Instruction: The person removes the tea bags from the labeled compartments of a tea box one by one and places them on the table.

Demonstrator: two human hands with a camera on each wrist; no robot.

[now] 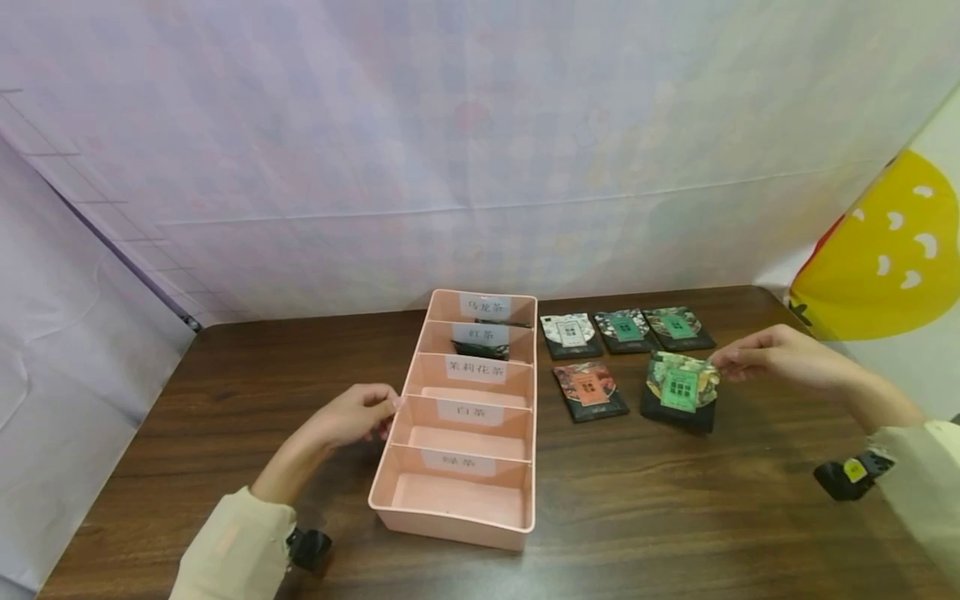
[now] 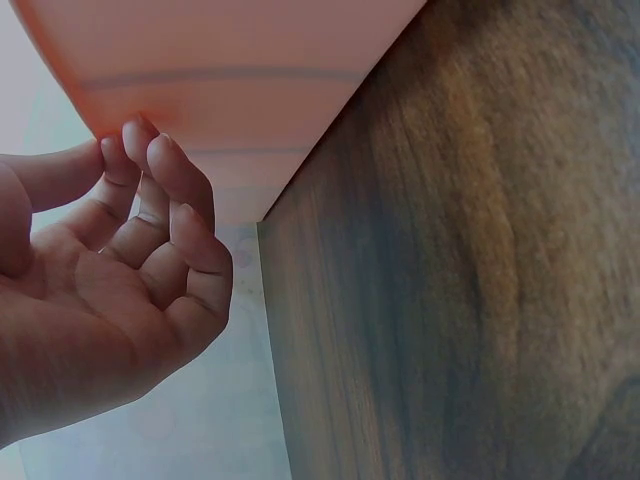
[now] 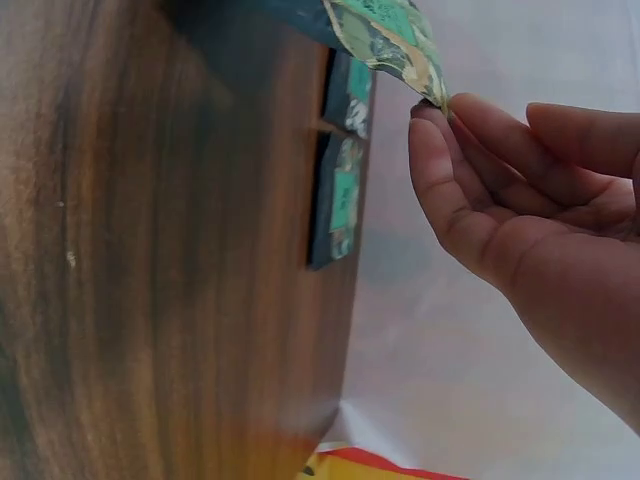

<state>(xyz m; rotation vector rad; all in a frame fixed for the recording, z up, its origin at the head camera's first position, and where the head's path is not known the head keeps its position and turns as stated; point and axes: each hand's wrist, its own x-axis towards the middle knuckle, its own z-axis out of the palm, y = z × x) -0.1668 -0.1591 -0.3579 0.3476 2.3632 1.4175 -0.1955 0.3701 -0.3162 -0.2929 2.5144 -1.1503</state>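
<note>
My right hand (image 1: 780, 358) pinches the upper right corner of a tea packet (image 1: 678, 392) with a light green label, its front tilted up. In the right wrist view, thumb and fingertips meet at the corner of this packet (image 3: 385, 40). On the other side, my left hand (image 1: 352, 417) grips the left rim of a long pink divided box (image 1: 450, 527). The left wrist view has the thumb and fingers at the edge of the box wall (image 2: 230, 110). Dark packets (image 1: 482, 350) stand in the two farthest compartments; the nearer three show bare floors.
Beyond the held packet lie a white-label packet (image 1: 570, 335) and two green-label packets (image 1: 626, 331), (image 1: 678, 327) in a row. An orange-label packet (image 1: 590, 390) lies between the box and the held packet. The brown wooden table (image 1: 637, 517) ends at a hanging cloth (image 1: 480, 167).
</note>
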